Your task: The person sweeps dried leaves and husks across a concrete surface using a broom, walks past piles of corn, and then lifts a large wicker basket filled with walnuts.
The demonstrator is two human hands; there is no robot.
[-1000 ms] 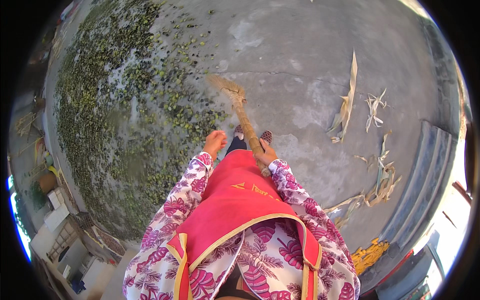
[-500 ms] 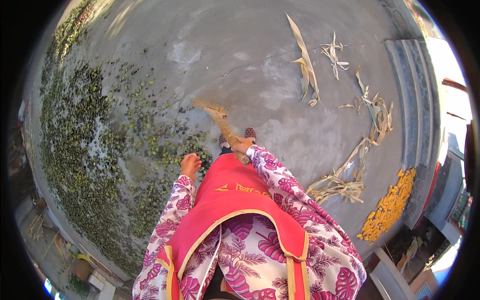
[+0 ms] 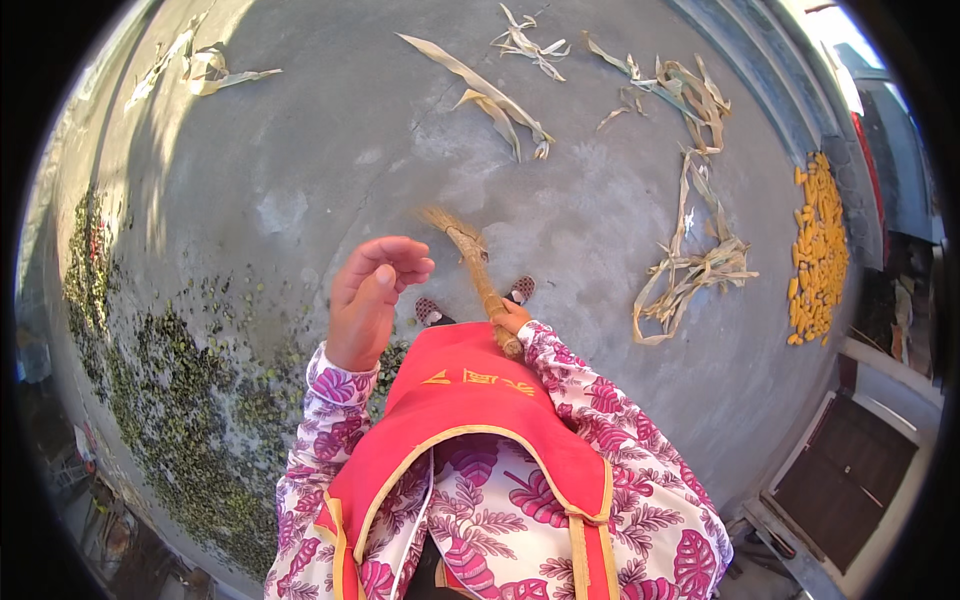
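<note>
My right hand (image 3: 512,317) is wrapped round the handle of a short straw broom (image 3: 478,265), just in front of my red apron. The broom slants away to the upper left, its brush end blurred. My left hand (image 3: 372,300) is raised with nothing in it; its fingers are loosely curved and the thumb stands apart. Below and to the left of that hand, small green and dark round pieces (image 3: 190,400) lie spread over the concrete floor (image 3: 330,140). I cannot make out what kind they are.
Dry corn husks (image 3: 485,90) lie ahead, and a tangle of them (image 3: 700,265) is on the right. Yellow corn cobs (image 3: 818,255) are heaped beside the grey steps (image 3: 765,75) at the right. More husks (image 3: 208,72) lie at the far left. My shoes (image 3: 428,309) stand near the broom.
My left hand has risen and its fingers have opened out. The view has turned left, so husks and cobs appear shifted. The broom stays in my right hand.
</note>
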